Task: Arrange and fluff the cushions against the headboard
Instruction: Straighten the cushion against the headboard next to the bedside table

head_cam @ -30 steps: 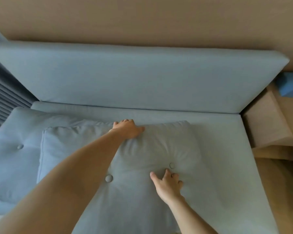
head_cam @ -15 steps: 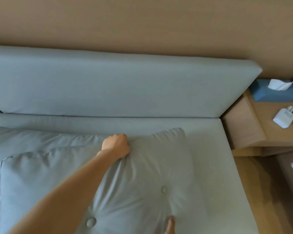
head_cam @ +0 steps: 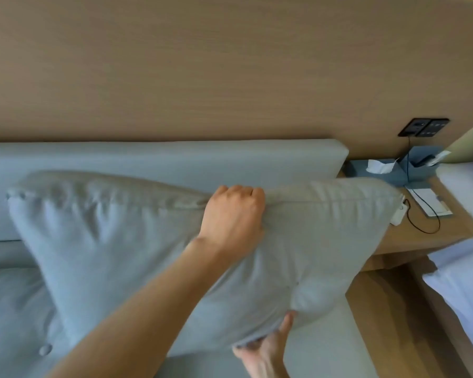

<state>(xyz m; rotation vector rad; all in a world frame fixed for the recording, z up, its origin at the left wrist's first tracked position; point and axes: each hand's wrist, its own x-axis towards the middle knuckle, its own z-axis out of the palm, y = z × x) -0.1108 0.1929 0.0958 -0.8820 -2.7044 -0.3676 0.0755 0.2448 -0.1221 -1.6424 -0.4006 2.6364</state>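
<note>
A large pale blue-grey cushion (head_cam: 115, 255) is lifted off the seat and stands tilted in front of the padded headboard (head_cam: 175, 162). My left hand (head_cam: 234, 216) is fisted on the cushion's top edge near its middle. My right hand (head_cam: 265, 353) holds the cushion's lower edge from beneath, thumb up against the fabric. A second, buttoned cushion (head_cam: 14, 317) lies flat at the lower left, partly covered by the raised one.
A wooden side table (head_cam: 421, 236) stands right of the headboard with a blue tissue box (head_cam: 372, 173), a card, a white charger and a black cable. A wall socket panel (head_cam: 423, 127) is above it. White bedding (head_cam: 467, 285) lies at far right.
The cushion went from lying flat on the seat to raised upright toward the headboard. My left hand closed on its top edge; my right hand slid under its lower edge. The view shifted right.
</note>
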